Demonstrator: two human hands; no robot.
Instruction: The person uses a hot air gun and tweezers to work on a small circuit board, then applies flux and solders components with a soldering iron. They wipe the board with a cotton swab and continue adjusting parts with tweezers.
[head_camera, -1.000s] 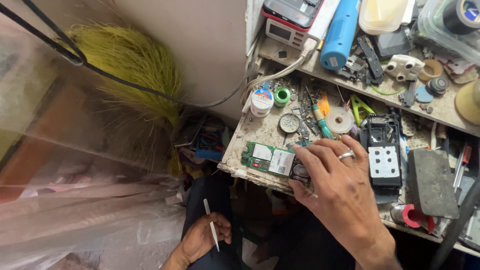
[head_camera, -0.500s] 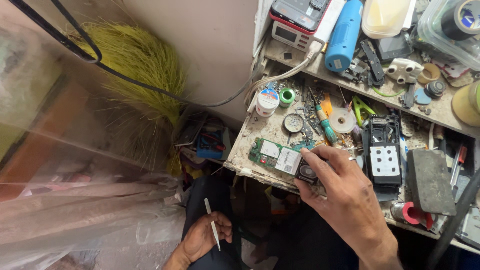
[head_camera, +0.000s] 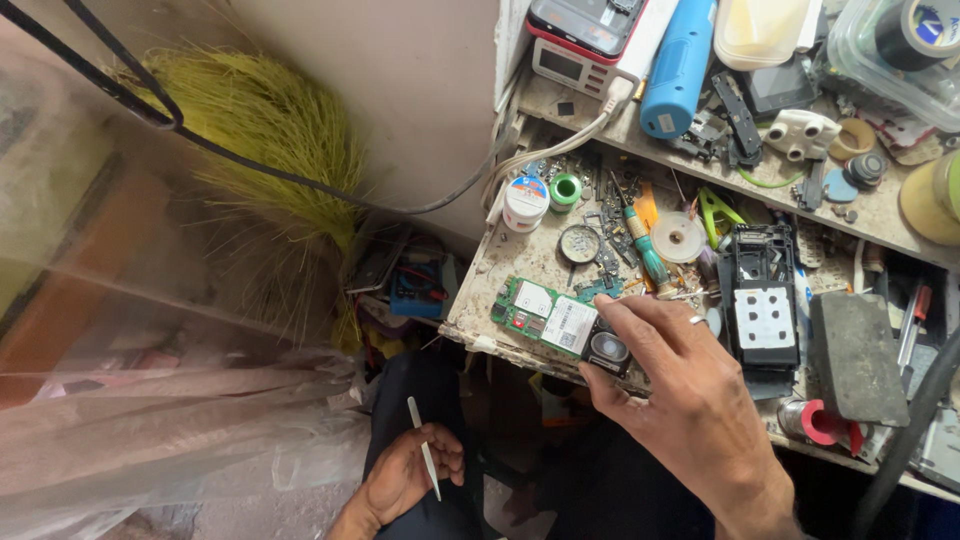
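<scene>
While my right hand (head_camera: 690, 400) pinches the small black camera module (head_camera: 608, 349) at the right end of the green circuit board (head_camera: 545, 318), the board lies flat on the surface (head_camera: 520, 262) near its front edge, long axis running left-right, stretching leftward from my fingertips. Right hand is on it; left hand (head_camera: 405, 480) is well apart, down by my lap, closed around one thin white spudger (head_camera: 424, 460). Count: one board, one module. Just behind: one green-handled screwdriver (head_camera: 645, 245), one black phone frame (head_camera: 762, 300) to the right.
</scene>
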